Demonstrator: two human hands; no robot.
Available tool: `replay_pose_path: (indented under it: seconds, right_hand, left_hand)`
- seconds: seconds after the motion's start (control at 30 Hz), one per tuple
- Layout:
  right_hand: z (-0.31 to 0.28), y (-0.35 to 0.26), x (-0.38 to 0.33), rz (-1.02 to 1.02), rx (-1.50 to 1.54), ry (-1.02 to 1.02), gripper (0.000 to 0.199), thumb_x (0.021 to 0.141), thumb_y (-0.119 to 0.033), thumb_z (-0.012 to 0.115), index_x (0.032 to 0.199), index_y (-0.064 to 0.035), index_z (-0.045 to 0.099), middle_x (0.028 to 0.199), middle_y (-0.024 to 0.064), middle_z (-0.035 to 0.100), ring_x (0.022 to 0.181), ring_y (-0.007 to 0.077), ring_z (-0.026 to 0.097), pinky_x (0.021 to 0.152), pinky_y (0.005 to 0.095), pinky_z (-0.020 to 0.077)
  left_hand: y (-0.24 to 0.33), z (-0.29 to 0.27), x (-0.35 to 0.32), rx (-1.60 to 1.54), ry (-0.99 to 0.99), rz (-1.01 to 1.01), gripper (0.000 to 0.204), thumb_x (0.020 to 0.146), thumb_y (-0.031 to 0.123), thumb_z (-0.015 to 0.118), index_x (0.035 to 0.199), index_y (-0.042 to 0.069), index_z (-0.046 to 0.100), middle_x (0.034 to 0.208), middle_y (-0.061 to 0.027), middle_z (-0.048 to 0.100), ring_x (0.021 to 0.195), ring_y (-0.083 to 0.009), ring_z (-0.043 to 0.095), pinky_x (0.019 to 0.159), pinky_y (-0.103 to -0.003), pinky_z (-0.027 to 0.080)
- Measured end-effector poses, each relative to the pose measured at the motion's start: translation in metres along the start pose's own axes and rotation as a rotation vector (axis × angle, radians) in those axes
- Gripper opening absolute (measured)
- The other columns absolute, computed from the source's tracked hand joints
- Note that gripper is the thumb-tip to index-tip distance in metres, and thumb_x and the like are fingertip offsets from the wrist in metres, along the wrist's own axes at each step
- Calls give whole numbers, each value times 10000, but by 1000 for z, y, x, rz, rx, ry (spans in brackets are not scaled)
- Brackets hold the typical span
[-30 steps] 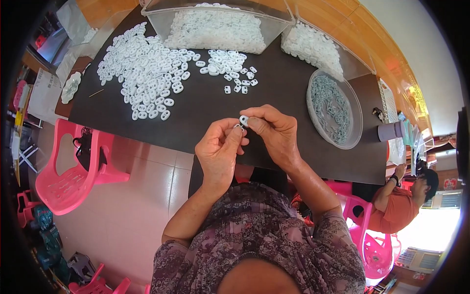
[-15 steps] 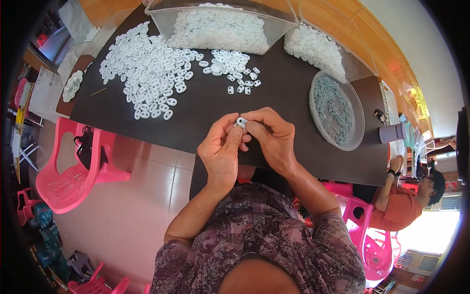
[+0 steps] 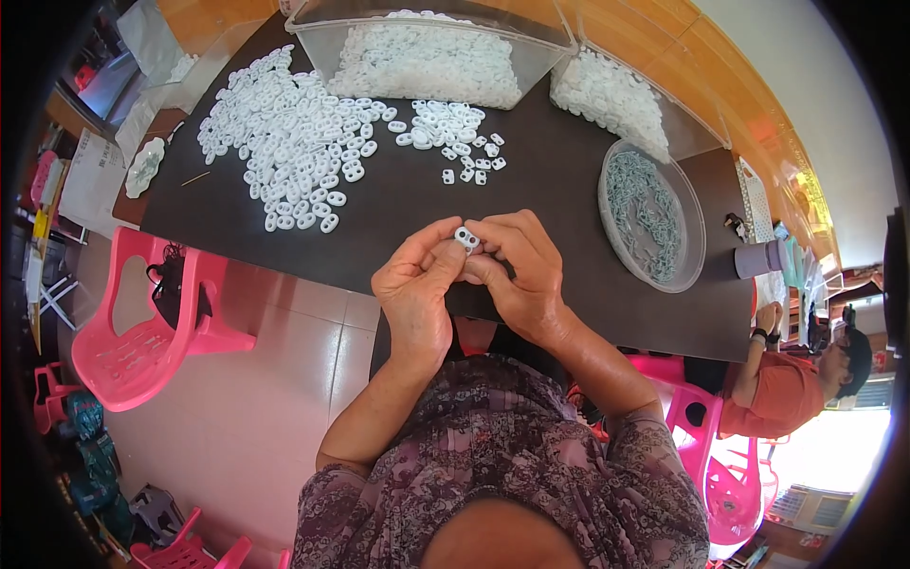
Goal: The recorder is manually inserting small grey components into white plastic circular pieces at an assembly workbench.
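Pinch from both sides, and the white two-holed piece [image 3: 465,239] sits between the thumb and fingers of the left hand [image 3: 417,280] and the right hand [image 3: 521,275]; both are closed on it, and it shows against the dark counter [image 3: 545,180], close to the near edge; that looks like one piece in mid-handling, though whether anything is fitted to it is too small to tell.

Plenty appears left to pick from; the broad white heap [image 3: 289,133] spreads to the left, a smaller cluster [image 3: 445,125] lies beside it, and grey-green bits [image 3: 640,204] fill part of the round tub [image 3: 700,228] on the right; two clear bins, the large bin [image 3: 310,49] and the side bin [image 3: 700,128], hold many more white pieces, finished or waiting, I cannot say.

And the change: a second ago one dark hole showed, with a pale loop poking out beside it; now both holes face up, that loop is hard to pick out, and the right thumb sits lower, beneath the piece; the heap looks unchanged.
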State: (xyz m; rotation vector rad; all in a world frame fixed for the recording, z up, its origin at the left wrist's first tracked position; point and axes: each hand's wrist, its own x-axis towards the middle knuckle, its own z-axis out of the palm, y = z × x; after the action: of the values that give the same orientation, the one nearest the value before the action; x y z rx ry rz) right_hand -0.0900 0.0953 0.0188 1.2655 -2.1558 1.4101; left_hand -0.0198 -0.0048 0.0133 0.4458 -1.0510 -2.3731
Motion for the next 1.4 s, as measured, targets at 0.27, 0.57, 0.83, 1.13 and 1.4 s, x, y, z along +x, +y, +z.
replay_pose_path:
  seconds: [0.27, 0.57, 0.83, 1.13, 1.4]
  right_hand:
    - [-1, -2, -5, 64, 69, 36, 306, 645, 56, 647, 944, -6, 622, 855, 107, 598, 723, 223, 560, 592, 305, 473]
    - [-2, -2, -10, 122, 163, -10, 328, 717, 90, 642, 1032, 5, 616, 940, 101, 582, 746, 127, 556, 614, 236, 471]
    - [5, -7, -14, 150, 212, 109, 323, 686, 95, 618, 1001, 26, 609, 912, 128, 593, 749, 230, 552, 622, 305, 469]
    - [5, -18, -14, 129, 144, 86, 307, 760, 96, 593, 1064, 53, 586, 974, 127, 567, 750, 155, 537, 632, 247, 467]
    - [7, -19, -18, 70, 176, 164, 297, 768, 35, 630, 1061, 56, 587, 967, 127, 585, 785, 167, 537, 651, 245, 460]
  left_hand:
    - [-1, -6, -3, 77, -81, 4, 192, 859, -10, 551, 1034, -78, 594, 908, -121, 638, 714, -135, 601, 624, -232, 507]
    - [-2, -12, 1, 165, -165, 102, 235, 839, -3, 587, 1068, -51, 608, 843, -71, 602, 677, -117, 537, 605, -219, 461]
    - [-11, -10, -3, 274, -166, 250, 217, 869, 2, 553, 1074, -46, 609, 854, -54, 577, 702, -108, 536, 625, -219, 462]
    - [-11, -1, -10, 171, -76, 235, 200, 881, 53, 571, 1054, -45, 598, 912, -43, 596, 779, -79, 539, 694, -199, 457]
    - [-10, 2, -21, 164, -62, 258, 213, 883, 72, 569, 1061, -45, 588, 987, -63, 608, 879, -94, 542, 799, -217, 439]
